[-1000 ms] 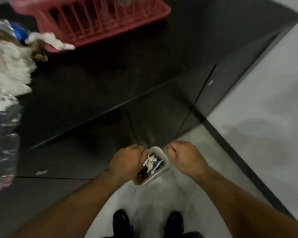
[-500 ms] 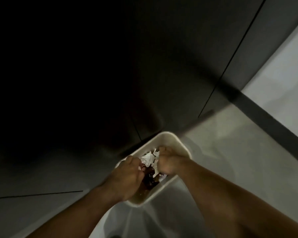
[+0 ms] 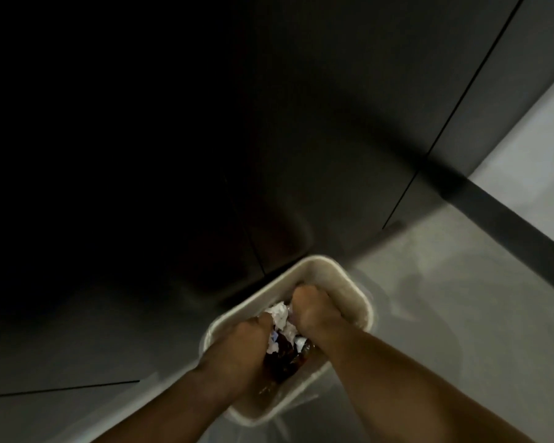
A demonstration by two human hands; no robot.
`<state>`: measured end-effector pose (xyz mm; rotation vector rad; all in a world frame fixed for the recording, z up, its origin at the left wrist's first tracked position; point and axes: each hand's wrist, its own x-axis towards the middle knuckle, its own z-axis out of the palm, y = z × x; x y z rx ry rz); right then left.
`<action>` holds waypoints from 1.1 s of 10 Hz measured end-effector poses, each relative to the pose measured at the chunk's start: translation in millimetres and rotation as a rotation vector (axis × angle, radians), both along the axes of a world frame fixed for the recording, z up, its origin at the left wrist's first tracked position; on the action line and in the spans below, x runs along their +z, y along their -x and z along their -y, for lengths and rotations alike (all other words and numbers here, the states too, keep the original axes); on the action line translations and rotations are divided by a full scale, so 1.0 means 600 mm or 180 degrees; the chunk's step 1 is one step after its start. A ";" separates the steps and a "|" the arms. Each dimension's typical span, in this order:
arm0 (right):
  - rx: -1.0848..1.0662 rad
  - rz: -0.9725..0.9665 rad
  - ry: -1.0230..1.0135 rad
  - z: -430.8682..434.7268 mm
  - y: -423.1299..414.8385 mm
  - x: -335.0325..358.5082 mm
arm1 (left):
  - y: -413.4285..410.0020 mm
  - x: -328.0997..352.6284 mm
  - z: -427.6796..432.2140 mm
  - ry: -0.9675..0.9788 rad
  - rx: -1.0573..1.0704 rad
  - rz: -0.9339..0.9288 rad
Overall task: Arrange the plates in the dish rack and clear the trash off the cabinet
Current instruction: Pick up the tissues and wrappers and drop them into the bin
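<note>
Left side: dark cabinet front (image 3: 173, 155), mostly in shadow, with thin door seams and no other detail readable. The grey floor (image 3: 61, 362) starts at its foot.

Left hand (image 3: 239, 345): forearm comes in from the bottom edge and the hand is down inside the bin at its left edge. Knuckles are up and the fingers are curled, with the tips buried in the trash. Can't tell if it's gripping or just pushing down.

Trash (image 3: 280, 314): sits in the bin, wedged between the two hands and touching both. White crumpled paper is on top. Below it, toward the near edge, are dark brown bits and something with a blue-and-white print. It's too blurred to identify further.

Bin (image 3: 333, 266): cream, rectangular with rounded corners, standing on the floor. Its far corner is right at the foot of the cabinet, by a door seam.

Right hand (image 3: 314, 310): inside the bin toward the far right corner, just beside the white paper. Fingers are curled under like a fist and the tips are hidden. Again I can't tell if it's gripping or pressing.

Right side: more floor, then a dark skirting strip (image 3: 509, 219) running diagonally, with a pale wall (image 3: 541, 139) above it.
</note>
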<state>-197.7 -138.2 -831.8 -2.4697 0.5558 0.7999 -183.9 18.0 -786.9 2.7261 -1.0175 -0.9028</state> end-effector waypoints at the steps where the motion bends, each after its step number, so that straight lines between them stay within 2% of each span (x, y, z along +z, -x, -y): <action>1: 0.0042 -0.0366 -0.0269 0.009 -0.005 0.007 | 0.002 -0.021 0.006 0.0123 0.0239 0.0110; 2: 0.0358 -0.0630 -0.0390 0.018 0.000 0.027 | 0.013 -0.043 0.016 0.0271 0.0359 -0.0042; 3: 0.0366 -0.0285 -0.0389 0.021 0.010 0.044 | 0.009 -0.070 0.029 0.0358 0.0349 0.0126; 5: 0.0008 0.0378 -0.0195 0.046 0.042 0.123 | 0.011 -0.126 0.077 -0.0404 0.0092 0.0148; 7: 0.0204 0.0645 -0.0093 0.063 0.089 0.171 | 0.015 -0.135 0.061 -0.0424 0.0173 -0.0641; 8: 0.0260 0.0734 -0.0086 0.060 0.096 0.179 | 0.010 -0.099 0.051 -0.0738 -0.0354 -0.0795; 9: 0.0311 0.0797 -0.0056 0.060 0.103 0.196 | -0.002 -0.046 0.044 -0.0587 -0.0604 -0.0768; 10: 0.0381 0.0929 0.0023 0.066 0.107 0.223 | -0.015 0.016 0.023 -0.0723 -0.0800 -0.0394; 11: 0.0401 0.1074 0.0082 0.062 0.112 0.269 | -0.015 0.110 0.004 -0.0403 -0.0730 0.0004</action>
